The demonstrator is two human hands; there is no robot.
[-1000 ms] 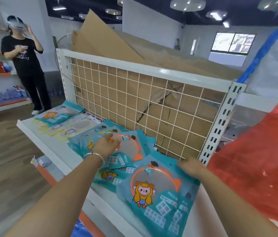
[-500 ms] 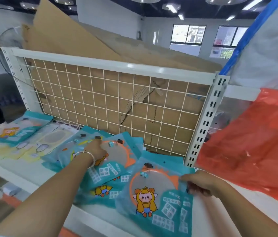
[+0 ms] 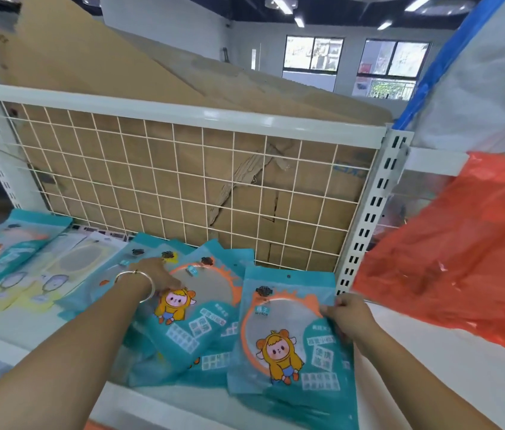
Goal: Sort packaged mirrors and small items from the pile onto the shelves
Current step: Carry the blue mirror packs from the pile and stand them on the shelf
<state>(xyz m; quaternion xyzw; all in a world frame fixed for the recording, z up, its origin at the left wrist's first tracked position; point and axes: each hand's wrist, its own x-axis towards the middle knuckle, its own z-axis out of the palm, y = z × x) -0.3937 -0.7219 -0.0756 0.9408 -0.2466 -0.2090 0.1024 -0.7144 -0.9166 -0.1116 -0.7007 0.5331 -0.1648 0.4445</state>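
Several teal mirror packets with an orange round mirror and a cartoon child lie overlapped on the white shelf (image 3: pixel 450 361). My right hand (image 3: pixel 349 316) pinches the right edge of the nearest mirror packet (image 3: pixel 288 339), which lies flat at the shelf's front. My left hand (image 3: pixel 156 276), with a silver bangle on the wrist, presses fingers-down on the middle mirror packet (image 3: pixel 201 302) of the overlapped pile. More teal packets (image 3: pixel 6 243) and pale yellow packets (image 3: pixel 68 265) lie further left along the shelf.
A white wire grid back panel (image 3: pixel 183 187) with cardboard behind it closes the shelf's rear. A slotted white upright (image 3: pixel 372 212) stands at the right. An orange plastic bag (image 3: pixel 468 252) hangs over the shelf's right part, with a white and blue bag (image 3: pixel 487 72) above.
The view has swung right, so the standing person left the frame. My right hand shifted along the front packet's right edge. My left hand slid left on the pile.
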